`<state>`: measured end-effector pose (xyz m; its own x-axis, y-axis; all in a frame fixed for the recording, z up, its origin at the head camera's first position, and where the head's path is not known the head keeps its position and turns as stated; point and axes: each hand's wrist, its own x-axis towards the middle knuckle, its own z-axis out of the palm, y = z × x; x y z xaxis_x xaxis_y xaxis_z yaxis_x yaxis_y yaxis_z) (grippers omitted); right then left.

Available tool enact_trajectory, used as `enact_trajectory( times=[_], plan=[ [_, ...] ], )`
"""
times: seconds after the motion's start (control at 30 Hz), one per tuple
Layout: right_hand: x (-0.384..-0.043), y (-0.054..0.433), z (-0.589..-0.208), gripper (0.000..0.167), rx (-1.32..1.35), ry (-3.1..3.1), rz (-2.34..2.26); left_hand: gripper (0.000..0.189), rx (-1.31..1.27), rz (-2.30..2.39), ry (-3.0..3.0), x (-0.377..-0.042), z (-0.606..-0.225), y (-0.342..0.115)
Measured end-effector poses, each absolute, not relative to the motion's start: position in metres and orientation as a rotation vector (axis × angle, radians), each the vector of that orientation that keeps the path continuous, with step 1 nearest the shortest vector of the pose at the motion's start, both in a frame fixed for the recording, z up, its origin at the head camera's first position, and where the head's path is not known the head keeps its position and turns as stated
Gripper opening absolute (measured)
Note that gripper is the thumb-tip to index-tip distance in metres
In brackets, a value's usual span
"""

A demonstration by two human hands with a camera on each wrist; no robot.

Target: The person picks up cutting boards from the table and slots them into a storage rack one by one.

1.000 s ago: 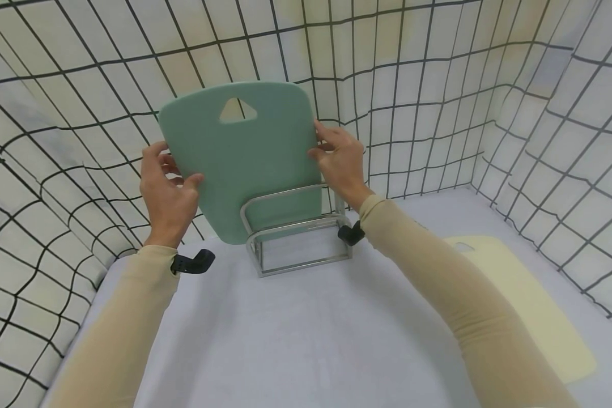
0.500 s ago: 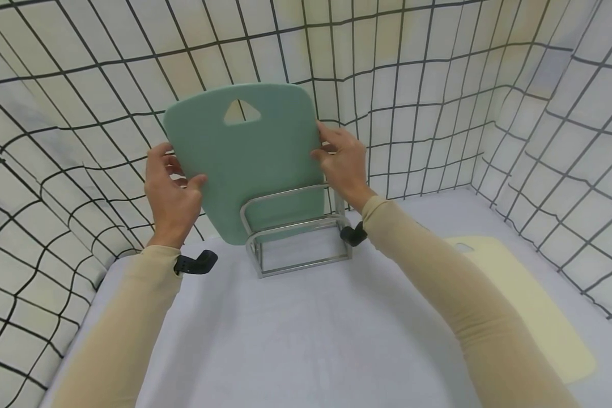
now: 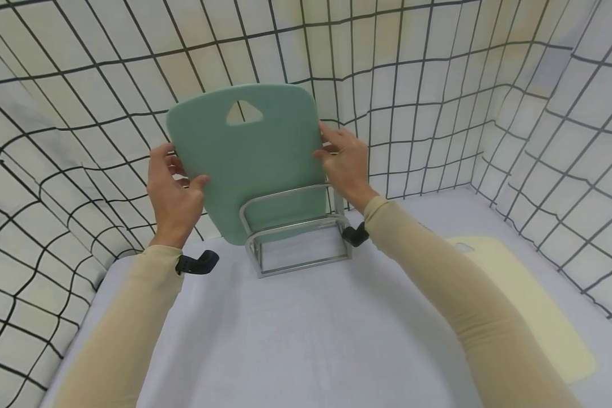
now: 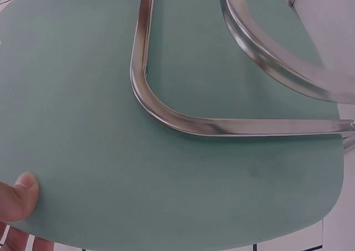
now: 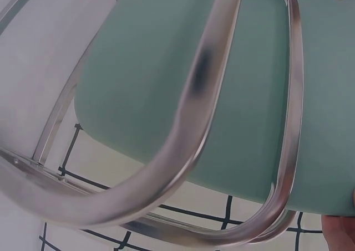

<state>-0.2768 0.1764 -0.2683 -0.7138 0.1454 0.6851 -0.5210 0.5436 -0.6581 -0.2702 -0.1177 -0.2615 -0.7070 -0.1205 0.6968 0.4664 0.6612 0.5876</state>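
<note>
A green cutting board (image 3: pixel 255 153) with a cut-out handle hole stands tilted in the head view. Its lower part is behind the loops of a metal rack (image 3: pixel 285 226), and its lower left corner sticks out past the rack's left side. My left hand (image 3: pixel 175 195) pinches the board's left edge, thumb on the near face. On the opposite edge, my right hand (image 3: pixel 344 164) holds the board between thumb and fingers. Close up in the left wrist view, two bent tubes (image 4: pixel 222 127) of the rack cross in front of the board. Whether the board's bottom edge rests on the rack cannot be told.
A pale yellow cutting board (image 3: pixel 530 306) lies flat on the white table (image 3: pixel 296 340) at the right, partly covered by my right sleeve. White walls with a black grid (image 3: pixel 418 113) close off the back and both sides, with the rack near the back one.
The green board and both hands have shifted slightly to the right and a touch downward. Both hands keep their hold, and the rack stays where it was.
</note>
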Motion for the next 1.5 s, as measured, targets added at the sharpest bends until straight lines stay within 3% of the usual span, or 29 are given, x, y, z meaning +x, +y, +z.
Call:
enact_trajectory(
  times=[1.5],
  plan=[
    [-0.275,0.189,-0.269,0.053,0.29,-2.068,1.152,0.057,-0.326,-1.007,-2.147,-0.272,-0.266,-0.109]
  ],
)
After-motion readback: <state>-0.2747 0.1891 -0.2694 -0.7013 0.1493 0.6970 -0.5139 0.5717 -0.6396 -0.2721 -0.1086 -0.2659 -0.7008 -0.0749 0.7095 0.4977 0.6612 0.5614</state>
